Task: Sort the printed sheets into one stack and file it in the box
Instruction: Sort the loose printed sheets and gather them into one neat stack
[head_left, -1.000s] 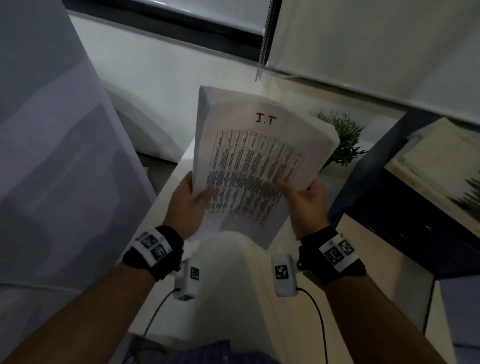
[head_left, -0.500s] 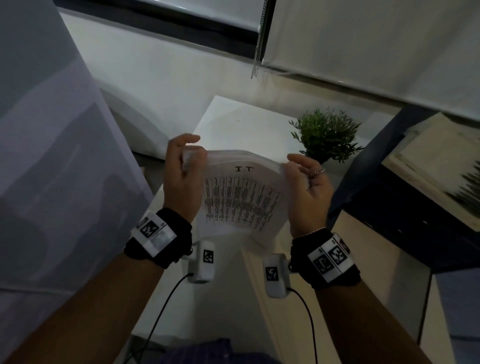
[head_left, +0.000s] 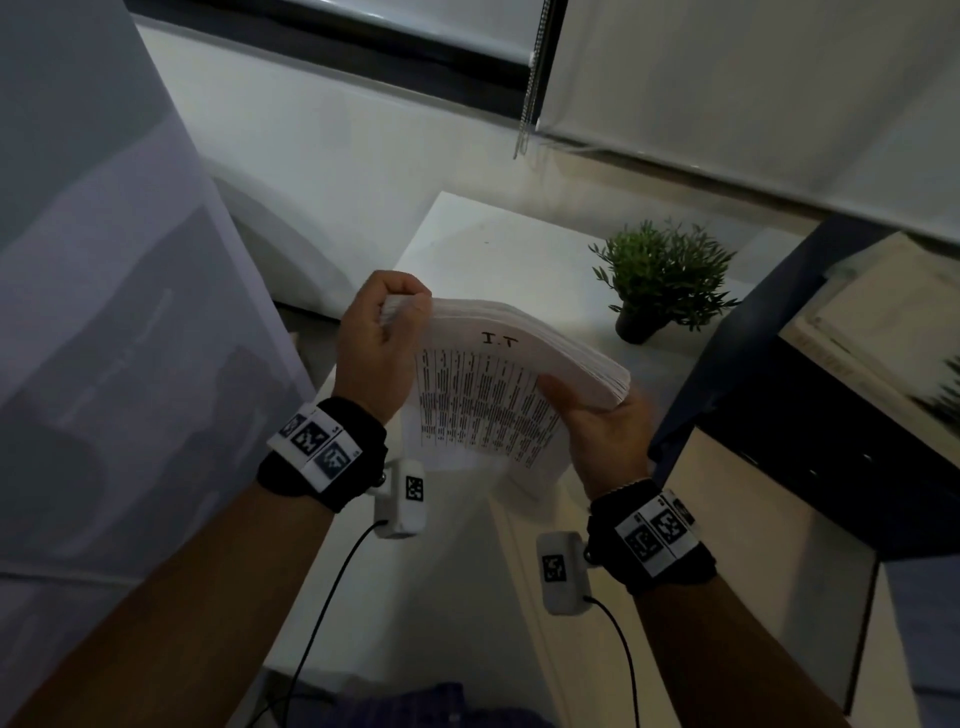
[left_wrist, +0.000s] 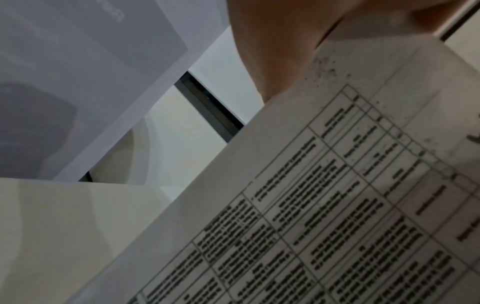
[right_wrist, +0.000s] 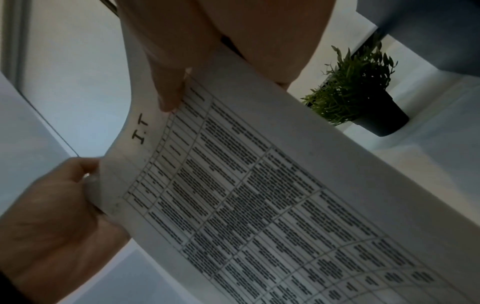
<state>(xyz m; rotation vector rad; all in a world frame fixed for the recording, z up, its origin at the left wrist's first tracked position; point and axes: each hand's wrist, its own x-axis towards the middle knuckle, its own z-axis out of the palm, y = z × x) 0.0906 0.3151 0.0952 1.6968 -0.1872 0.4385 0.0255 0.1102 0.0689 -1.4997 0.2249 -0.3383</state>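
Observation:
A thick stack of printed sheets (head_left: 498, 374), its top page a table headed "I.T", hangs in the air over the white table (head_left: 467, 239), bowed upward. My left hand (head_left: 402, 306) curls round its far left corner. At the right edge my right hand (head_left: 576, 400) grips it, thumb on top and fingers beneath. The left wrist view shows the stack (left_wrist: 337, 205) below my left hand (left_wrist: 280, 51). In the right wrist view the stack (right_wrist: 259, 195) runs from my right hand's thumb (right_wrist: 168, 86) to my left hand (right_wrist: 52, 216). A dark blue box (head_left: 810, 415) holding pale sheets stands to the right.
A small potted plant (head_left: 660, 280) stands on the table just beyond the stack's right end. A large pale grey carton (head_left: 104, 312) rises close on the left. A blind's bead chain (head_left: 527, 104) hangs at the back wall. A pale wooden surface (head_left: 753, 530) lies under the blue box.
The stack has come down from upright to nearly flat and bowed. My left hand moved up to its far corner; my right hand shifted to a thumb-on-top grip on the right edge.

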